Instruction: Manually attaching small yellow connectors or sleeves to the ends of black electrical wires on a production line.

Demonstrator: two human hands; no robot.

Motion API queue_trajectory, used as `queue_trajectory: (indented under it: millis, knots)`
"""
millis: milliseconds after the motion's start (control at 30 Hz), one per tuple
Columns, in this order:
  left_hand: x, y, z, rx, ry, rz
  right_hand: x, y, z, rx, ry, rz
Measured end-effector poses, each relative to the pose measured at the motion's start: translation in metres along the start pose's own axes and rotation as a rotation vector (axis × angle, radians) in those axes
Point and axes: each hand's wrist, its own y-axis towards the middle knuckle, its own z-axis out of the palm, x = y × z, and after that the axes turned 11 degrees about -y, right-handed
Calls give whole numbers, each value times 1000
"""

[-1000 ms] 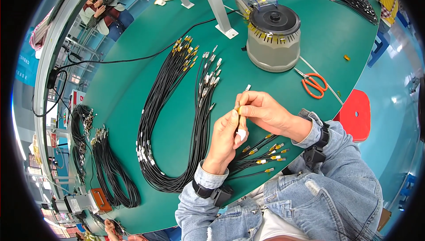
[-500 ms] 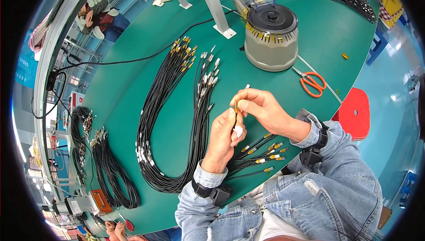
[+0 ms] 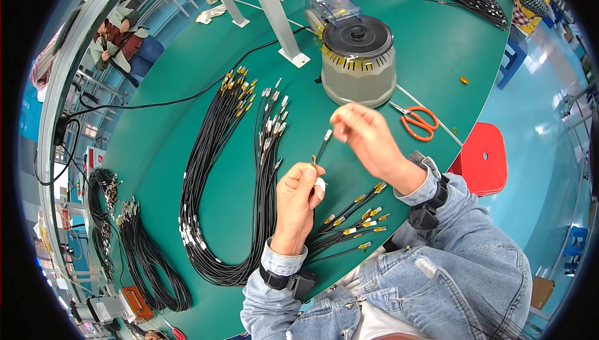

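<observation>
My left hand (image 3: 296,202) pinches a thin black cable between thumb and forefinger, with a small amber-yellow piece at the fingertips. Beyond them, a black cable end with a silver-white connector (image 3: 327,135) points up and to the right. A small white piece (image 3: 320,185) shows by the left fingers; what it is, I cannot tell. My right hand (image 3: 367,137) is raised apart from the left, its fingers loosely bent and slightly blurred, with nothing visible in them. It is between the connector and the round tape dispenser (image 3: 359,78), which has yellow tape pieces around its rim.
A large looped bundle of black cables (image 3: 193,202) lies left of my hands. Yellow-tagged cable ends (image 3: 365,222) fan out near my body. Orange-handled scissors (image 3: 419,123) lie right of the dispenser. Metal posts (image 3: 274,15) stand behind; a red stool (image 3: 483,159) stands off the right edge.
My right hand has left the left fingertips and moved up toward the dispenser. My left hand keeps its pinch on the cable. The whole view has shifted slightly.
</observation>
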Motion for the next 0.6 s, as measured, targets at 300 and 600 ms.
queue_trajectory:
  millis: [300,600]
  knots:
    - [27,6,6,-3,352,-26,30,28,-45,-426,-129,-94]
    - [14,21,-23,2,1391,688,41,40,-45,-372,-273,-20]
